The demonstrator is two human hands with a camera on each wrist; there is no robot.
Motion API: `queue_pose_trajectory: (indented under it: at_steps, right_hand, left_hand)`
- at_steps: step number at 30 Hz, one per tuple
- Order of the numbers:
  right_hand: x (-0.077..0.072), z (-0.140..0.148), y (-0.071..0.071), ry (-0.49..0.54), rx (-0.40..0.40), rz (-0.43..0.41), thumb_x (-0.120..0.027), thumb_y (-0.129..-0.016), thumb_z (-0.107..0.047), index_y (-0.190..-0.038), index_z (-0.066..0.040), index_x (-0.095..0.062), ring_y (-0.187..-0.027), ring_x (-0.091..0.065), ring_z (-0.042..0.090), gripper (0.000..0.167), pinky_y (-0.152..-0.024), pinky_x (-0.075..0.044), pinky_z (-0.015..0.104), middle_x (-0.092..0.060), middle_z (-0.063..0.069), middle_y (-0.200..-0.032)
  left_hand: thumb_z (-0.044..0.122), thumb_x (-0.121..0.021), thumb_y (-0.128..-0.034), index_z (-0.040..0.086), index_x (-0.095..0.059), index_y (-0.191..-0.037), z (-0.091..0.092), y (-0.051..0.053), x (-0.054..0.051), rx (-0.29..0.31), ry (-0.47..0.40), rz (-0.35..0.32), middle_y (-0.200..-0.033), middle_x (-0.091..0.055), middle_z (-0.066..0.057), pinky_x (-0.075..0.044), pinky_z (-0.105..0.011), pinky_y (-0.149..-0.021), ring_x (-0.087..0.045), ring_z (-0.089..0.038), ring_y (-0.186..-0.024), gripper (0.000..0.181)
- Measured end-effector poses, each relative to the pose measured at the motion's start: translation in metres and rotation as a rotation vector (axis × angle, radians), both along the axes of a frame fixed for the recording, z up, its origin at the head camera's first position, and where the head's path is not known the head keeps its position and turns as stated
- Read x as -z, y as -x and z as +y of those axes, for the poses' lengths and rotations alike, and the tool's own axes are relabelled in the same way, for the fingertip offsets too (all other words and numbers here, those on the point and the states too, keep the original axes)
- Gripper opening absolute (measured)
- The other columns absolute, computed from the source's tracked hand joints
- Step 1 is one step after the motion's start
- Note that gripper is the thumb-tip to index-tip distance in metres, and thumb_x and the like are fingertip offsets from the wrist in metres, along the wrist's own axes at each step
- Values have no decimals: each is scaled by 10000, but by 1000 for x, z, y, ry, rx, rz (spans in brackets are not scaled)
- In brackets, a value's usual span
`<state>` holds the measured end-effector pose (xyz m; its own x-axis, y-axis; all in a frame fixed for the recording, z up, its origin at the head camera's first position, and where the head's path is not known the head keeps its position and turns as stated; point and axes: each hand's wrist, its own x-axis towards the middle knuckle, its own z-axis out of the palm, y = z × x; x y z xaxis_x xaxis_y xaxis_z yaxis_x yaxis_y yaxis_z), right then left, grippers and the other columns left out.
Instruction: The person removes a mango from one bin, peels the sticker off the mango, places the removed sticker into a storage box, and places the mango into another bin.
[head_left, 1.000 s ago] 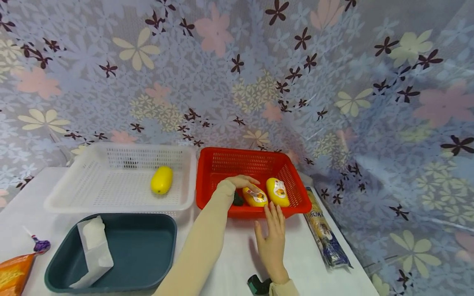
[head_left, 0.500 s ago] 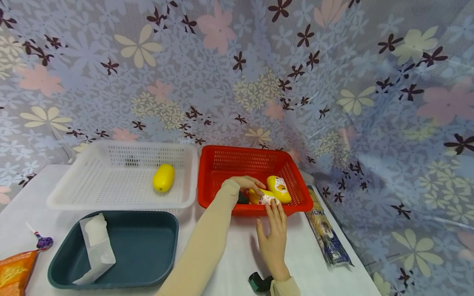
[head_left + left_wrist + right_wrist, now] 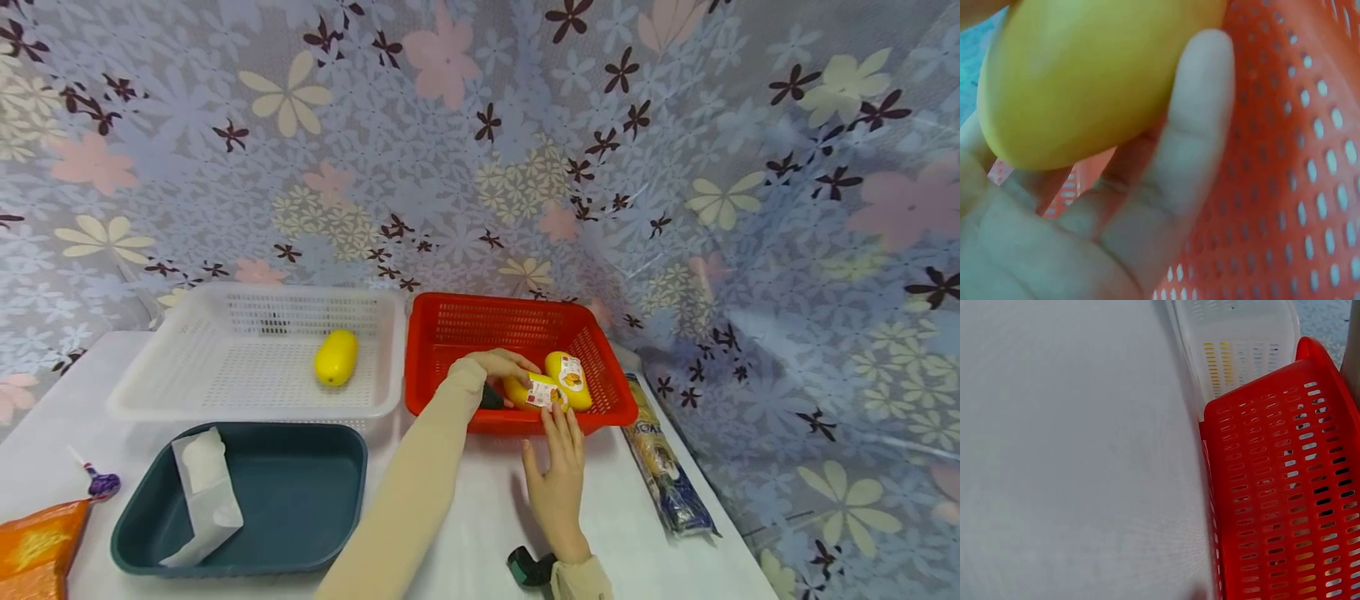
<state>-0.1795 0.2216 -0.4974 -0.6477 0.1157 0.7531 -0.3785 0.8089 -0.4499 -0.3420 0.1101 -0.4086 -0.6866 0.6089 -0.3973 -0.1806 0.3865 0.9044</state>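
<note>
Inside the red basket [image 3: 480, 318], by its front wall, lies the near fruit [image 3: 542, 393], yellow, with a printed label facing up. Its long axis runs mainly left to right; the left end points toward the left hand [image 3: 495, 363], the right end toward the right and slightly toward the person. The left hand's fingers curl round the fruit. The right hand [image 3: 558, 492] extends up to the front rim, fingers straight and close together, thumb apart; its fingertips overlap the fruit in view, but contact cannot be confirmed. The second fruit [image 3: 572, 372] sits just beside, its long axis running from back to front. To the left, the white basket [image 3: 255, 367] holds a third fruit [image 3: 336, 358]. Both baskets stand on a white surface [image 3: 487, 508].
</note>
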Motion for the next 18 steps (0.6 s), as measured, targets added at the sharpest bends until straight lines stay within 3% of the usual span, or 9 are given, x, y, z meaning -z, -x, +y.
queue_pose_trajectory:
  at_steps: [5,8,13,18]
  right_hand:
    - [0,0,-1,-2,3,3,-722,-802,0,-1363,15,-524,-1357,-356,433,595,-1208,-199,413,-495,248,-1414]
    - [0,-1,-2,1,1,-4,-719,-807,-9,-1364,13,-523,-1341,-362,451,592,-1194,-214,477,-493,244,-1417]
    - [-3,-3,-2,34,-5,-47,-713,-823,-25,-1354,28,-526,-1354,-348,446,565,-1083,-228,681,-484,246,-1426]
    - [-5,-3,0,75,-7,-74,-686,-851,-33,-1387,29,-487,-1379,-327,424,575,-1096,-225,664,-449,230,-1462]
  left_hand:
    - [73,-609,-909,85,-585,-1328,-7,3,-4,-45,-80,-42,-1273,-576,-144,-586,-372,-734,-575,-198,-843,420]
    - [87,-604,-919,92,-574,-1342,-11,1,-11,-49,-107,-32,-1264,-572,-143,-579,-365,-749,-566,-193,-854,424]
    - [110,-603,-923,111,-554,-1365,-18,5,-14,-22,-146,5,-1218,-569,-121,-582,-373,-750,-573,-193,-863,444]
    - [118,-611,-926,113,-542,-1374,-28,1,-22,10,-176,33,-1246,-558,-118,-582,-319,-673,-583,-194,-878,453]
